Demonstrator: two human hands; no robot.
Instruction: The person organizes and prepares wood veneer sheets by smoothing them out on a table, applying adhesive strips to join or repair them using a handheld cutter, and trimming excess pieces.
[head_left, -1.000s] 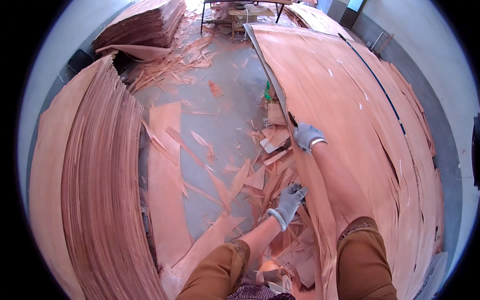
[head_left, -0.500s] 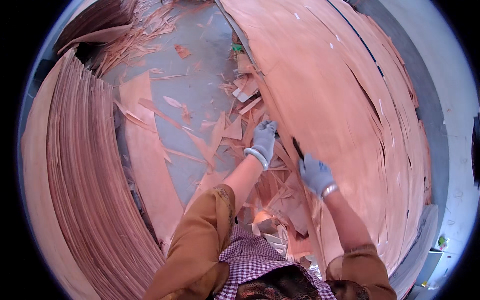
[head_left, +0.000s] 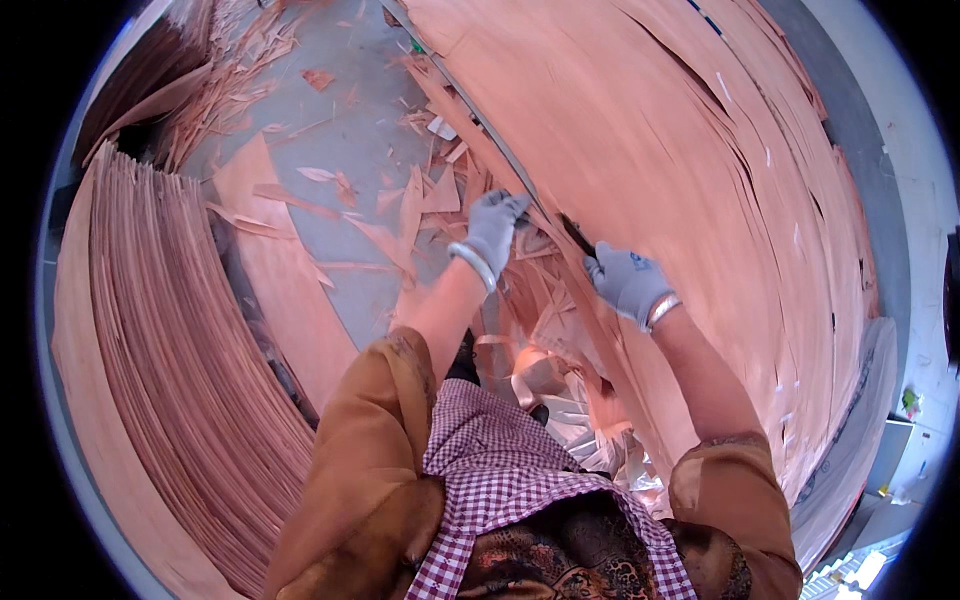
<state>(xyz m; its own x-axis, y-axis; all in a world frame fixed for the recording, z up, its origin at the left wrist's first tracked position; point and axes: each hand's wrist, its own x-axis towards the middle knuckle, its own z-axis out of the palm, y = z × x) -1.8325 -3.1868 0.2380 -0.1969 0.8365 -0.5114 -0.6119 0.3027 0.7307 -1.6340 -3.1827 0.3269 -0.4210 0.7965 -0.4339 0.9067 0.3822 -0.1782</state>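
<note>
My right hand, in a grey glove, is closed round a dark, narrow knife. The blade points away from me and lies at the left edge of a broad reddish wood veneer sheet. Just left of that edge is my gloved left hand, its fingers pinched together. What they hold, if anything, is hidden. A narrow veneer strip runs along the outside of a straight grey metal edge, close to the left fingertips.
Loose veneer scraps lie below the sheet's edge and over the grey floor. A tall stack of veneer stands at my left, beside a long flat piece. Another dark stack is at the far left.
My left hand has moved away from me and to the left. The knife has shifted slightly forward and left along the edge. More of the metal edge shows, with the strip apart from it.
</note>
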